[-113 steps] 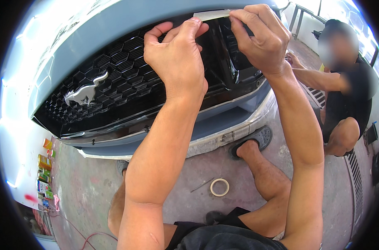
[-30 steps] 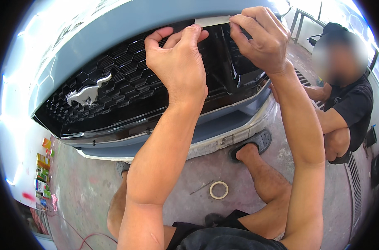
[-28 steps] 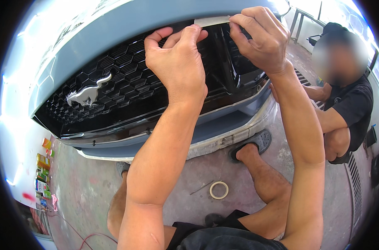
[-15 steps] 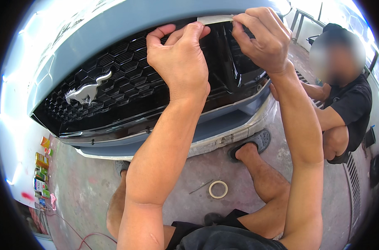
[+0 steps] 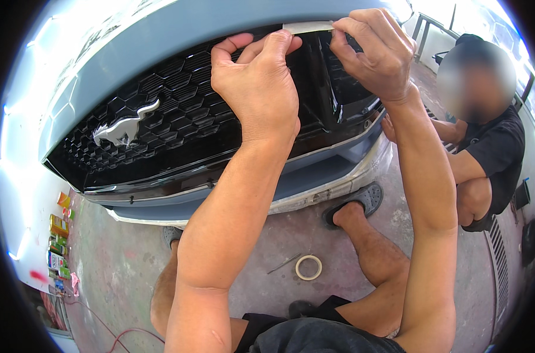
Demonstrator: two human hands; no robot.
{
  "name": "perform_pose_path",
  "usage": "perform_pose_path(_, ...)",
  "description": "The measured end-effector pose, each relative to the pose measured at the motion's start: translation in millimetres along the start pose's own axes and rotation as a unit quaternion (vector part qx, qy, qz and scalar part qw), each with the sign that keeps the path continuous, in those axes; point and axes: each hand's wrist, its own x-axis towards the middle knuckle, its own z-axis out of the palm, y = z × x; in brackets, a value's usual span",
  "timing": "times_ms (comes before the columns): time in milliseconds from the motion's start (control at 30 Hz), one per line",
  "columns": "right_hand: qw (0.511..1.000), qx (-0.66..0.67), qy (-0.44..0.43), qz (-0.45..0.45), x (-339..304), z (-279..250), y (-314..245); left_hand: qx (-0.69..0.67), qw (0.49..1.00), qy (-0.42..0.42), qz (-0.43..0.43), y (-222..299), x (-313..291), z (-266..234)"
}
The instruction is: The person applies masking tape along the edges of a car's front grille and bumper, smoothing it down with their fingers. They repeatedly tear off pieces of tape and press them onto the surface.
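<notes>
A short strip of pale masking tape (image 5: 308, 27) stretches between my hands along the top edge of a black car grille (image 5: 179, 106), beneath a blue-grey hood (image 5: 132, 62). Its left end is pinched at the thumb of my left hand (image 5: 258, 85), whose other fingers curl against the grille. My right hand (image 5: 378, 56) grips the right end between thumb and forefinger, the remaining fingers folded. On the grille's left part sits a silver horse emblem (image 5: 126, 126).
On the floor between my legs lie a masking tape roll (image 5: 298, 267) and a thin stick-like tool (image 5: 283, 263). A person (image 5: 496, 141) in dark clothes crouches at the right. Several cans (image 5: 57, 244) line the left wall, near a red hose (image 5: 123, 333).
Both hands and the tape strip have shifted very slightly to the right along the grille's top edge. The grip on the tape looks the same.
</notes>
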Motion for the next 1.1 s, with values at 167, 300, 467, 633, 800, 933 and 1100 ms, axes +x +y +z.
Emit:
perform_pose_path(167, 1.000, -0.016, 0.018, -0.010, -0.8, 2.6, 6.3, 0.004, 1.000, 0.001, -0.020, 8.2, -3.6, 3.3)
perform_pose_path(300, 0.998, -0.002, 0.054, -0.024, 2.3, 2.2, 8.9, -0.003, 0.999, -0.002, -0.039, 6.9, -7.4, 5.8)
perform_pose_path(467, 0.999, 0.004, 0.031, -0.023, 2.4, 1.1, 7.6, 0.021, 0.998, 0.019, -0.051, 10.0, -6.2, 4.2)
perform_pose_path(633, 0.998, -0.011, 0.046, -0.030, -1.1, 4.6, 4.2, 0.014, 0.998, 0.019, -0.053, 6.7, -5.0, 3.0)
perform_pose_path(800, 0.997, 0.001, 0.072, -0.034, -1.8, 5.9, 3.3, 0.011, 0.999, 0.011, -0.032, 1.6, -5.0, 3.5)
perform_pose_path(933, 0.998, -0.004, 0.057, -0.018, -3.4, 7.4, 3.4, 0.003, 1.000, 0.009, -0.030, 2.2, -3.2, 3.8)
perform_pose_path(1100, 0.998, -0.007, 0.054, -0.017, -5.2, 7.8, 4.9, -0.014, 1.000, 0.011, -0.022, -0.8, -2.0, 4.6)
